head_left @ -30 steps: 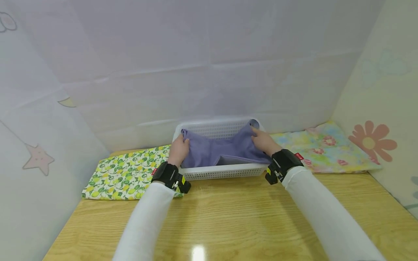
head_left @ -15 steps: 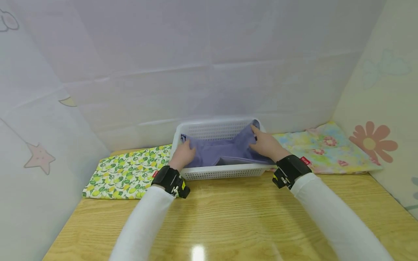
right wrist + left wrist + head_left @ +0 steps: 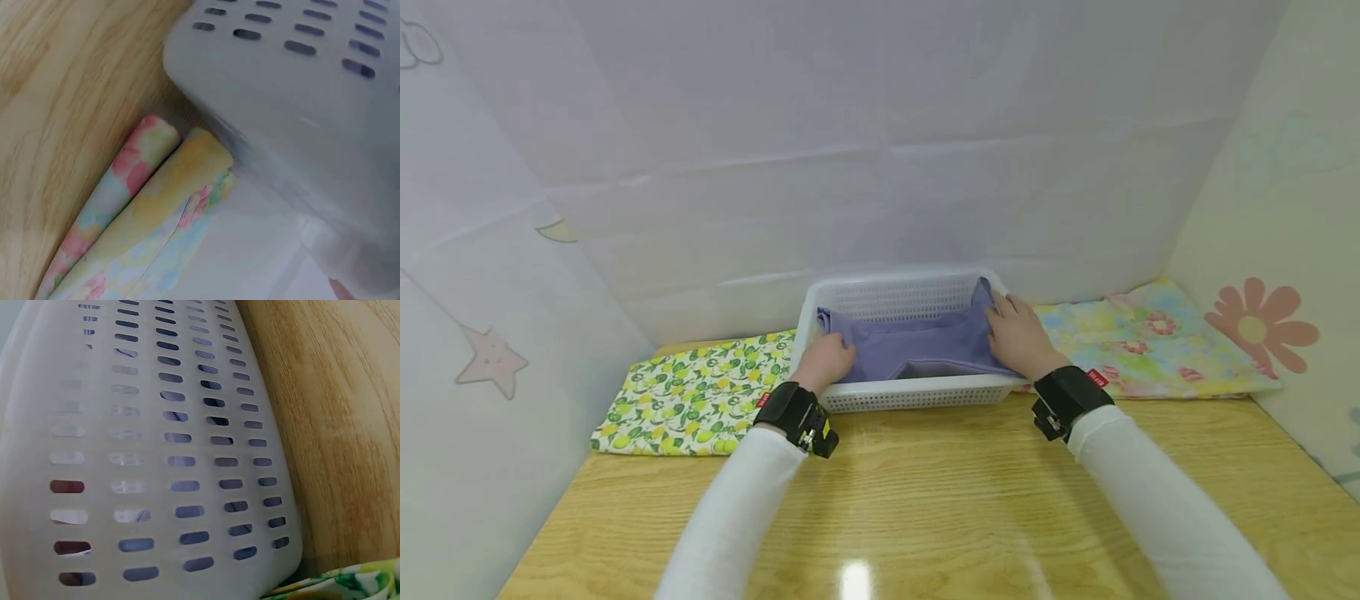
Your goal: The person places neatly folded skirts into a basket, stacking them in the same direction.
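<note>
A purple cloth (image 3: pixel 917 346) lies inside a white plastic basket (image 3: pixel 917 398) with slotted walls. Its left corner stands up by the rim, and its right corner rises at the back right. My left hand (image 3: pixel 826 362) reaches over the left end of the basket onto the cloth, its fingertips hidden. At the right end, my right hand (image 3: pixel 1022 337) has its fingers extended over the rim, touching the raised cloth. The left wrist view is filled by the slotted basket wall (image 3: pixel 150 469), with purple showing through the slots. The basket's corner (image 3: pixel 275 112) fills much of the right wrist view.
A folded lemon-print cloth (image 3: pixel 692 400) lies left of the basket on the wooden table (image 3: pixel 910 500). On the right is a folded pastel floral cloth (image 3: pixel 1138 342), its rolled edges close to the basket. A pale wall sheet (image 3: pixel 880 150) stands right behind.
My left hand has left the cloth's corner and shifted slightly right and down. My right hand has let go of its corner and moved right, onto the rim. The cloth sits lower at left.
</note>
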A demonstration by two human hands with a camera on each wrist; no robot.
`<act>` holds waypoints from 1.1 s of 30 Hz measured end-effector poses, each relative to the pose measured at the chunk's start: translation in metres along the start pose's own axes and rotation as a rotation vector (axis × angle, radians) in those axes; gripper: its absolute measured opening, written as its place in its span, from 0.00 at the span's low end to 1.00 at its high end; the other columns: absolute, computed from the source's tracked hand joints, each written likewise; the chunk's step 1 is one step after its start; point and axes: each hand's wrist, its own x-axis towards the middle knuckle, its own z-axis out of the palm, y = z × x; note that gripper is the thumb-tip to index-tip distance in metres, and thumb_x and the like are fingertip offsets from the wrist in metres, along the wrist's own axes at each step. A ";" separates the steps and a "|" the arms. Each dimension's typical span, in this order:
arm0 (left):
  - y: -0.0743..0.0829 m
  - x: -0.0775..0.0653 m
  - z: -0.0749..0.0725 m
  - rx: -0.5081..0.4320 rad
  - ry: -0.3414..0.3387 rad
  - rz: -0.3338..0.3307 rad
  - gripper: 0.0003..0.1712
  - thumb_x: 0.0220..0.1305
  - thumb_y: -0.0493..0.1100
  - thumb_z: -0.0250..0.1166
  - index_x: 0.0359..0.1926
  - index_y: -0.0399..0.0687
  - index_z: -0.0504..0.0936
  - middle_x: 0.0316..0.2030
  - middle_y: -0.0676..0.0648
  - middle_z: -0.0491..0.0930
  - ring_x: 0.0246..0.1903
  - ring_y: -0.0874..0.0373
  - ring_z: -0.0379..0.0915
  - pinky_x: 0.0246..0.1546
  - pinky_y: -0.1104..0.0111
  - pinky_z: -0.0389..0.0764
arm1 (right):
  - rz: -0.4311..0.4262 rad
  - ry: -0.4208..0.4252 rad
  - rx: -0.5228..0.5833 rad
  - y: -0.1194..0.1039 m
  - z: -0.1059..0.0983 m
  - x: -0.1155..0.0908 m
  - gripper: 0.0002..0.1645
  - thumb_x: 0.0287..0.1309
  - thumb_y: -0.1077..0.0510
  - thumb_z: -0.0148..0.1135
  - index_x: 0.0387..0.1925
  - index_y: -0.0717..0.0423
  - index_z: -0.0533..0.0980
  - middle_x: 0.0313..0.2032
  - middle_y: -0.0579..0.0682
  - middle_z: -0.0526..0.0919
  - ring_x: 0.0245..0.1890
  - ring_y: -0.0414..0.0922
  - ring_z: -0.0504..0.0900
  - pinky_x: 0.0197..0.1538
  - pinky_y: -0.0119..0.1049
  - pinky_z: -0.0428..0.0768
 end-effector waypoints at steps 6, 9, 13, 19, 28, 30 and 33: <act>-0.002 -0.001 0.001 -0.004 -0.057 -0.006 0.22 0.70 0.46 0.48 0.49 0.32 0.78 0.46 0.37 0.79 0.37 0.49 0.73 0.40 0.59 0.74 | 0.054 -0.158 0.036 0.000 -0.002 0.000 0.33 0.69 0.53 0.46 0.68 0.69 0.57 0.69 0.66 0.56 0.70 0.65 0.47 0.69 0.62 0.47; -0.002 0.000 0.000 -0.001 -0.087 -0.003 0.23 0.70 0.46 0.47 0.53 0.31 0.76 0.52 0.34 0.77 0.46 0.45 0.76 0.48 0.56 0.75 | 0.061 -0.187 0.027 -0.001 -0.002 0.000 0.33 0.69 0.52 0.46 0.68 0.67 0.58 0.67 0.65 0.61 0.70 0.66 0.48 0.69 0.63 0.48; -0.002 0.001 0.000 0.018 -0.100 0.003 0.24 0.70 0.47 0.48 0.54 0.30 0.76 0.54 0.33 0.76 0.52 0.42 0.74 0.53 0.55 0.73 | 0.052 -0.149 0.016 0.000 0.000 0.001 0.32 0.67 0.52 0.51 0.66 0.65 0.62 0.63 0.66 0.68 0.69 0.66 0.52 0.68 0.62 0.51; -0.004 -0.005 -0.005 -0.029 -0.054 0.050 0.27 0.71 0.47 0.47 0.58 0.28 0.71 0.58 0.30 0.71 0.56 0.40 0.69 0.57 0.54 0.71 | 0.033 0.010 0.193 0.007 0.001 -0.001 0.28 0.65 0.54 0.54 0.61 0.69 0.68 0.56 0.69 0.73 0.60 0.65 0.67 0.66 0.56 0.61; -0.020 -0.036 -0.004 0.008 0.195 0.227 0.29 0.72 0.45 0.49 0.67 0.32 0.62 0.68 0.30 0.55 0.69 0.38 0.50 0.69 0.51 0.55 | 0.060 0.163 0.390 0.026 -0.002 -0.036 0.31 0.74 0.48 0.39 0.65 0.68 0.61 0.65 0.70 0.60 0.66 0.66 0.55 0.69 0.57 0.52; -0.025 -0.041 -0.004 0.030 0.250 0.260 0.28 0.71 0.44 0.50 0.66 0.32 0.63 0.68 0.30 0.56 0.69 0.37 0.49 0.69 0.50 0.53 | 0.017 0.239 0.366 0.029 0.000 -0.041 0.29 0.73 0.50 0.42 0.63 0.70 0.64 0.64 0.71 0.61 0.65 0.66 0.56 0.68 0.57 0.52; -0.036 -0.047 -0.005 0.067 0.294 0.274 0.30 0.71 0.45 0.51 0.67 0.33 0.61 0.69 0.30 0.55 0.70 0.36 0.44 0.71 0.49 0.47 | -0.033 0.314 0.318 0.032 0.004 -0.045 0.26 0.71 0.54 0.45 0.60 0.71 0.67 0.62 0.72 0.63 0.65 0.67 0.57 0.68 0.57 0.52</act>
